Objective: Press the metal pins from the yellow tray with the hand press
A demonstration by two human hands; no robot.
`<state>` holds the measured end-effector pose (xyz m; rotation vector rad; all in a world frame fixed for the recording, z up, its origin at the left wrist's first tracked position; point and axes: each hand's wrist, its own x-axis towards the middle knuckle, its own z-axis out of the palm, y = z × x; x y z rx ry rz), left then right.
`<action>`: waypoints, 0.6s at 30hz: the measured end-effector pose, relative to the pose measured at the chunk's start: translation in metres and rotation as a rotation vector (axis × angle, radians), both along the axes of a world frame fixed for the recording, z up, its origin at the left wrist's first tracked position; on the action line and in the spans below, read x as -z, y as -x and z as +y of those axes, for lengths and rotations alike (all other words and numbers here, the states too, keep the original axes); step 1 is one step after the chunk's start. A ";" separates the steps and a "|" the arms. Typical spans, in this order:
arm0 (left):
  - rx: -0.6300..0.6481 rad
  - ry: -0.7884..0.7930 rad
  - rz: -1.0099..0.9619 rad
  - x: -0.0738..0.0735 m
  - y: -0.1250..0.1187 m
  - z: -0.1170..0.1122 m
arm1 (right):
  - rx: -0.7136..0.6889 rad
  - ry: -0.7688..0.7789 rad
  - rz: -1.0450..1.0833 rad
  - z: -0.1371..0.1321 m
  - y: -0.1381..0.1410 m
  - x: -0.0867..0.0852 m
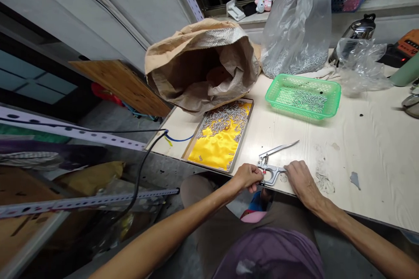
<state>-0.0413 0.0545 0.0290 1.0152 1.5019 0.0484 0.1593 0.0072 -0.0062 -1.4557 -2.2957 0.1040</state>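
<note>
A metal hand press tool (272, 166) with a long lever handle sits at the front edge of the pale wooden table (366, 148). My left hand (248, 177) is closed in a pinch at the tool's left end; what it pinches is too small to name. My right hand (300, 178) lies on the table with its fingers curled against the tool's right side, holding it down. Behind them a flat metal tray (240, 141) lined with yellow cloth holds several small metal pins. A green plastic basket (334, 93) further back holds more pins.
An open brown paper sack (203, 65) stands behind the tray. A clear plastic bag (296, 22) of metal parts rises at the back, with a crumpled bag (360, 67), a kettle (358, 30) and a green bottle (406, 72) to the right. A black cable (144, 161) hangs off the left.
</note>
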 end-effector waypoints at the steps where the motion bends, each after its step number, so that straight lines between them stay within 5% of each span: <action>1: 0.011 0.029 -0.002 -0.001 0.000 0.003 | 0.003 0.002 0.008 0.000 0.000 0.000; 11: 0.097 0.099 -0.007 0.007 0.005 0.014 | -0.058 0.053 -0.034 0.005 -0.006 -0.005; 18: 0.136 0.118 0.055 -0.002 0.001 0.018 | -0.103 0.095 -0.118 0.037 -0.030 -0.014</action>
